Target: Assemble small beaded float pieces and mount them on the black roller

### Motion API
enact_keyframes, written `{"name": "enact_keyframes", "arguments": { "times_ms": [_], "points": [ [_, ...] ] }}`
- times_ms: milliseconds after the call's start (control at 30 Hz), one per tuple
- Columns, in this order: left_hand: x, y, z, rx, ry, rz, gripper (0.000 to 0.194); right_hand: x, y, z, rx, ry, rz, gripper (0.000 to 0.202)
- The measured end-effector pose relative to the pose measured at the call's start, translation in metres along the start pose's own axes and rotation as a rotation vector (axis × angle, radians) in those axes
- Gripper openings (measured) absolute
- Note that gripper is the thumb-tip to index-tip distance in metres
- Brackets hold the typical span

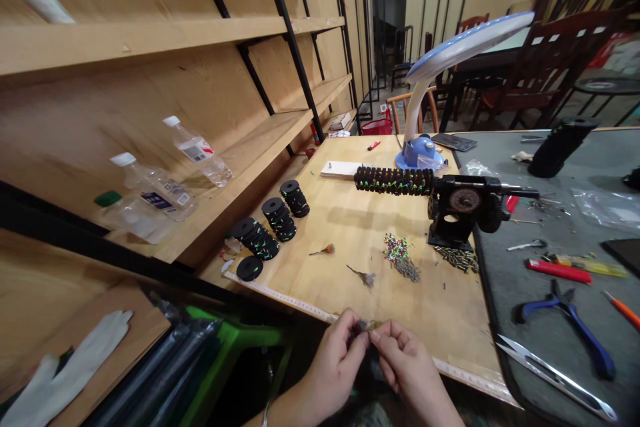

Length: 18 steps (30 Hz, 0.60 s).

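My left hand (337,360) and my right hand (407,360) meet at the table's front edge, thumbs and fingertips pinched close together. Something small shows between them, too small to name. Beyond them on the wood lie a grey feathery tuft (369,277) and an orange-tipped tuft (327,249). A heap of coloured beads (396,247) lies beside a pile of small grey metal pieces (409,270). Farther back, a black geared winder (457,203) carries a row of black foam spools (394,180) wound with bright bits.
Stacked black spools (256,238) stand at the table's left edge. A blue desk lamp (420,152) rises at the back. On the grey mat lie pliers (570,320), thread snips (555,373) and a red cutter (559,271). Wooden shelves with bottles (203,152) stand left.
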<state>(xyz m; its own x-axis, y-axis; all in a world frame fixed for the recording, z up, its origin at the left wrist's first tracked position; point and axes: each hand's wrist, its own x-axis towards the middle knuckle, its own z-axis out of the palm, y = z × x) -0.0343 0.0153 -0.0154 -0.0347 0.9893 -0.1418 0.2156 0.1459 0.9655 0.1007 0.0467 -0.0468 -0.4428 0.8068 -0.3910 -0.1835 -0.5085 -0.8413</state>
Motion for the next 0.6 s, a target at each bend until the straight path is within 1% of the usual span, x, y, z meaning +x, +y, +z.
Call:
{"name": "enact_keyframes", "arguments": {
  "times_ms": [167, 433, 600],
  "points": [
    [0.0035, -0.0034, 0.0015, -0.102, -0.003, -0.054, 0.018, -0.0054, 0.0, 0.0036, -0.009, -0.015, 0.009, 0.053],
    [0.0042, -0.0045, -0.0004, -0.11, 0.002, -0.068, 0.018, -0.0068, -0.0008, 0.0066, -0.011, -0.021, 0.012, 0.053],
    [0.0036, -0.0056, 0.0006, -0.111, -0.005, -0.063, 0.018, -0.0083, -0.0008, 0.0078, 0.011, 0.0, 0.013, 0.049]
  ]
}}
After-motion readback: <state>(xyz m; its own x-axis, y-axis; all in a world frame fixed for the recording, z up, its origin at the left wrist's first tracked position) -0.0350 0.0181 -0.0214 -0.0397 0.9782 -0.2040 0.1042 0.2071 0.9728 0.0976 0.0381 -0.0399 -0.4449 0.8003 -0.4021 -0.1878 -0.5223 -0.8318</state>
